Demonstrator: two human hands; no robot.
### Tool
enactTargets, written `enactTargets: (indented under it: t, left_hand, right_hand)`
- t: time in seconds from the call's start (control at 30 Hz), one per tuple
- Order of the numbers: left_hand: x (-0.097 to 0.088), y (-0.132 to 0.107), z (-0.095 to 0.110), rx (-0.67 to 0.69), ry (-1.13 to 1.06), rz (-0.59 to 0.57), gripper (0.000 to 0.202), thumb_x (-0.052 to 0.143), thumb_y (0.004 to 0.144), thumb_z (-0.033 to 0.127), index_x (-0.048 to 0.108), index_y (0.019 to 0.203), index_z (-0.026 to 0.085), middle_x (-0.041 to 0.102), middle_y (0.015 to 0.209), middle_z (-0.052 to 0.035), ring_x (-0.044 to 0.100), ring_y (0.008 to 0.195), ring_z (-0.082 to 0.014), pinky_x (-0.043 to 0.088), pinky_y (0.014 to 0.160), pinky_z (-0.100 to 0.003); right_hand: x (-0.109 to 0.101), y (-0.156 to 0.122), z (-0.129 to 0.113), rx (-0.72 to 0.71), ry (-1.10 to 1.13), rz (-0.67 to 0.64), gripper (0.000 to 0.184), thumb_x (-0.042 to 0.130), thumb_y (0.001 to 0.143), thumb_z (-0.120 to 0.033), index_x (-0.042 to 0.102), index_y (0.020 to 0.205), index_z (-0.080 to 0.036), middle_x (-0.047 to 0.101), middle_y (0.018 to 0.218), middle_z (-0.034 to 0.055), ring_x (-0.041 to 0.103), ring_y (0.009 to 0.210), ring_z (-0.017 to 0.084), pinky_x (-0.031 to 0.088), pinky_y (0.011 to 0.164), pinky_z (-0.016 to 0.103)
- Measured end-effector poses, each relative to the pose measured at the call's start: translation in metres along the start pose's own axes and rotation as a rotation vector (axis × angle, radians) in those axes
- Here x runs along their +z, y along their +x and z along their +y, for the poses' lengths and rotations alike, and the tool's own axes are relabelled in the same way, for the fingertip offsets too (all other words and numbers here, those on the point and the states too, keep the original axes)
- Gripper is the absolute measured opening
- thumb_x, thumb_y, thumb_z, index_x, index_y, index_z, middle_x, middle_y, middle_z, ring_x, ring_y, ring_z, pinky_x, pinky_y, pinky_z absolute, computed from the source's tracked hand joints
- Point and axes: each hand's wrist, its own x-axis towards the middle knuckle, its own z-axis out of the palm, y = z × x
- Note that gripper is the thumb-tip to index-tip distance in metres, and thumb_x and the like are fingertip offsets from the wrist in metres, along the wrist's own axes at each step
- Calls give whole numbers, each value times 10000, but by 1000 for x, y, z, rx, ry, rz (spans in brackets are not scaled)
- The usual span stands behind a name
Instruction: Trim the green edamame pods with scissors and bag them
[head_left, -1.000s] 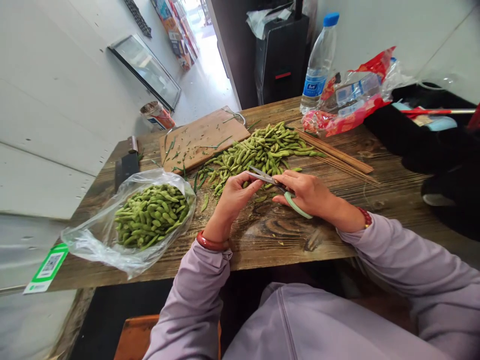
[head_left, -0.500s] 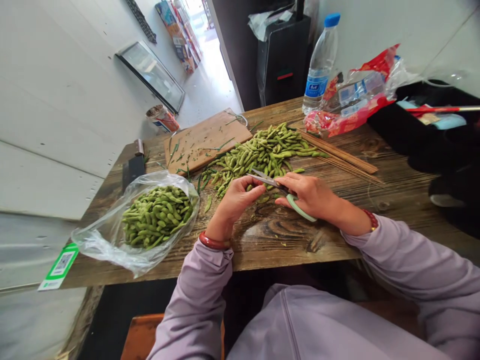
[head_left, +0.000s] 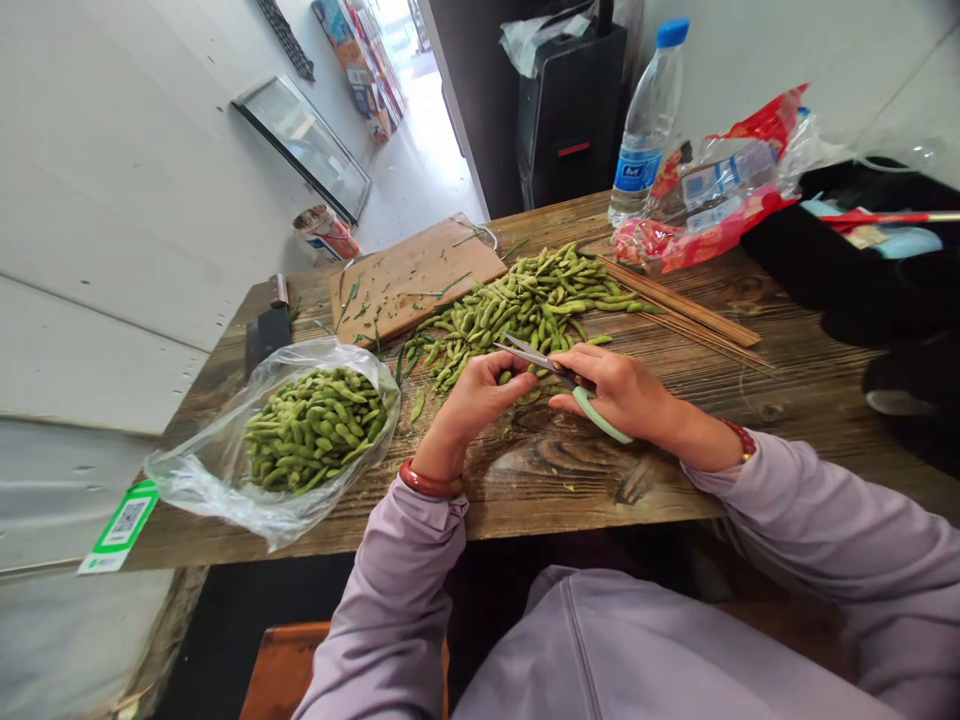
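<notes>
My right hand [head_left: 621,388] is closed round a pair of scissors [head_left: 592,412] with pale green handles. Their blades point left, over the fingers of my left hand [head_left: 484,393]. That hand pinches an edamame pod [head_left: 505,378], mostly hidden by thumb and fingers, near the blade tips. Just beyond both hands lies a loose heap of edamame pods [head_left: 517,300]. To the left, a clear plastic bag [head_left: 217,500] lies open with many pods [head_left: 315,430] in it.
Behind the bag lies a cleaver [head_left: 268,335]; a cutting board [head_left: 412,280] with green scraps is beside the heap. Wooden skewers [head_left: 690,310] lie right of it. A water bottle [head_left: 645,130] and red plastic packaging [head_left: 720,215] stand at the back right of the wooden table [head_left: 540,500].
The view has shifted very slightly. Both hands keep nearly the same pose, with the scissors still at the left fingers.
</notes>
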Motion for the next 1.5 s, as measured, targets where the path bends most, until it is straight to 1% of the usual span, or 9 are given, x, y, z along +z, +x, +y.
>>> enactTargets:
  t: [0.17,0.3,0.4,0.53,0.77,0.9,1.1,1.27,1.5]
  left_hand:
    - [4,2,1,-25,-95,-34,142,704,749,235,765,834,138,748,839,-39,637,795,-157,492,804,-275]
    - [8,3,1,-55,-213,21,127,769,710,253,742,745,134,716,753,-38,606,727,-142,479,732,-258]
    - [6,2,0,-73,-319,70,231,841,671,314,702,716,135,635,673,-5,523,626,-99,413,606,-219]
    - [2,-1,-1,-145,-554,24,364,882,659,381,633,797,154,488,613,64,348,480,-34,242,455,-200]
    - [3,-4,4,-219,-794,3,433,900,640,362,560,839,183,456,662,85,293,429,2,172,411,-166]
    - [3,-3,7,-216,-826,61,426,884,655,372,539,821,185,457,658,87,302,424,3,189,398,-151]
    - [-8,3,-3,-167,-892,258,439,870,669,383,500,802,187,521,715,75,353,458,-5,227,396,-144]
    - [-9,3,-4,-149,-786,231,419,883,654,389,560,809,171,456,619,79,388,490,-28,235,411,-141]
    - [-3,-3,3,-112,-687,140,393,830,724,411,536,820,168,684,783,4,473,483,-30,249,400,-156]
  right_hand:
    - [1,-2,0,-68,-42,-2,405,712,895,-336,628,1251,-161,684,1012,102,657,820,230,511,720,337]
    - [1,-2,-2,-119,-101,6,392,667,927,-340,613,1277,-170,693,1063,124,677,938,272,532,795,376]
    - [0,-2,-2,-127,-55,25,396,658,934,-356,600,1294,-202,691,1053,106,674,900,253,536,782,366]
    - [-3,0,0,-81,-1,66,394,662,929,-385,604,1276,-207,666,975,77,640,774,213,519,708,333]
    - [-2,0,0,-73,21,73,363,655,935,-366,603,1245,-185,639,941,66,617,758,205,500,688,319]
    - [-2,0,0,-64,38,89,357,652,936,-383,606,1243,-207,639,933,59,617,760,204,511,704,325]
    - [-6,0,2,-54,80,181,395,668,925,-410,596,1266,-222,649,974,68,626,797,214,536,736,351]
    - [-5,1,4,-10,14,150,399,671,915,-388,607,1271,-219,651,983,73,625,754,208,534,701,354]
    - [-1,1,6,0,1,113,433,687,905,-395,598,1281,-201,658,1032,88,632,748,204,546,705,357]
